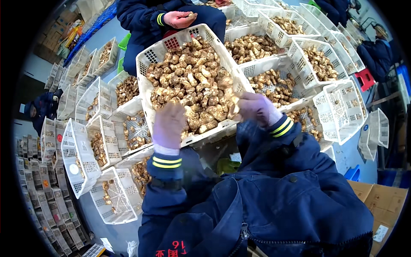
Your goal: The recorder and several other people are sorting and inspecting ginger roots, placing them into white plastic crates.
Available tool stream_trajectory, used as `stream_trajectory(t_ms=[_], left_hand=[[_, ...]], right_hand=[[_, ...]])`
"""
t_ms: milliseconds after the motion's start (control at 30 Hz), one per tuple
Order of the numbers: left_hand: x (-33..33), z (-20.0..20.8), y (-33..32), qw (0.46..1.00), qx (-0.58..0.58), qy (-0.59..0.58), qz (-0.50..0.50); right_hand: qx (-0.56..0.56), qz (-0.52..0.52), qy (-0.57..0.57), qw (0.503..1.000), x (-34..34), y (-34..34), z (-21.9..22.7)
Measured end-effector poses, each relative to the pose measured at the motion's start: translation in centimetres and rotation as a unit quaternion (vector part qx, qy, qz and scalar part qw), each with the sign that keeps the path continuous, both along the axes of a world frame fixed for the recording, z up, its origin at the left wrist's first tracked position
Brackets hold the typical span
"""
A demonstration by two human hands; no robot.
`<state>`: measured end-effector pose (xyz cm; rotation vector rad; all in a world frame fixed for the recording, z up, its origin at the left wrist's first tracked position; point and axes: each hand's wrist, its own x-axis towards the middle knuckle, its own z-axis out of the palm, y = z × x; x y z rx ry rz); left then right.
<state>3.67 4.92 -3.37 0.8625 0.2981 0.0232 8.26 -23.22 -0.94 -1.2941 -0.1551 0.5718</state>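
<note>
obs.: my right fingers [245, 103] look pinched on a motion-blurred mushroom [233, 106] over the big white basket [222, 52]. my left fingers [172, 113] are over its near-left side; cannot tell whether they grip anything. the mushroom heap [195, 79] lies between and beyond both. est.: far from done; much remains there, with smaller lots already in crates [123, 199] either side.

Red stool [365, 79]; cardboard box [385, 207]
</note>
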Motion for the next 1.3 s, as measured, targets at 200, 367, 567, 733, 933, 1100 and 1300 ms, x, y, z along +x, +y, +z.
stream_trajectory(t_ms=[200, 367, 567, 733, 933, 1100, 1300], left_hand=[[-1.5, 0.2, 7.5, 0.939, 0.335, -0.063, 0.037], [3.1, 0.2, 3.7, 0.854, 0.513, -0.055, -0.063], [10.6, 0.9, -0.3, 0.477, 0.82, -0.101, -0.301], [14.3, -0.9, -1.0, 0.499, 0.84, -0.072, -0.201], [17.6, -4.2, -1.5, 0.34, 0.919, -0.071, -0.189], [18.0, -1.5, -2.7, 0.256, 0.923, -0.085, -0.275], [10.6, 1.2, -4.4, 0.794, 0.546, -0.053, -0.263]], right_hand=[[-0.109, 0.04, -0.165, 0.979, 2.1, -5.5, -0.7], [-0.089, 0.037, -0.035, 0.995, 1.6, -3.2, -0.1], [-0.072, -0.001, -0.067, 0.995, 1.1, -1.9, -0.3], [-0.074, -0.032, 0.045, 0.996, 1.0, -3.5, 0.5], [-0.094, -0.014, -0.039, 0.995, 0.9, -3.6, 0.7], [-0.092, -0.007, -0.026, 0.995, 1.4, -3.8, 0.6], [-0.104, 0.016, -0.137, 0.985, 1.3, -2.2, -0.4]])
